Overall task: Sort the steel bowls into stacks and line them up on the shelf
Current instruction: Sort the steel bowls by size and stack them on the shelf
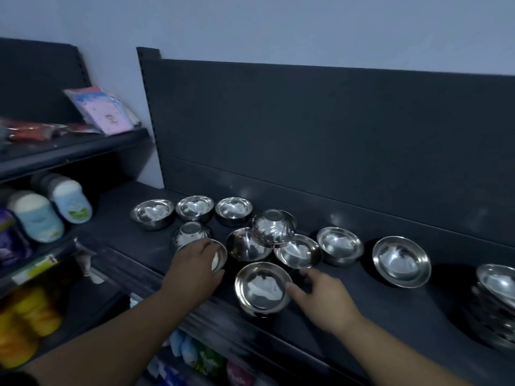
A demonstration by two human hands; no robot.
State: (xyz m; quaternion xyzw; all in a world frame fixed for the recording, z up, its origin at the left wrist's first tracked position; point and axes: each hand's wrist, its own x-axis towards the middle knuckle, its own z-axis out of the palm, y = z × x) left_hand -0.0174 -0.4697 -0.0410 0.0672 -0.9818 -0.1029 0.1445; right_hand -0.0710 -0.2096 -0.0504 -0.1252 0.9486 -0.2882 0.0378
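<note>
Steel bowl [262, 286] touched by right fingers [296, 291].

A dark shelf [362, 296] carries scattered steel bowls [401, 260] and a bowl stack [496, 299] far right.

A single head-worn wide-angle camera is looking forward and down from close range, tilting so the dark shelf [348, 310] is running diagonally from centre left toward the lower right of the frame.
</note>
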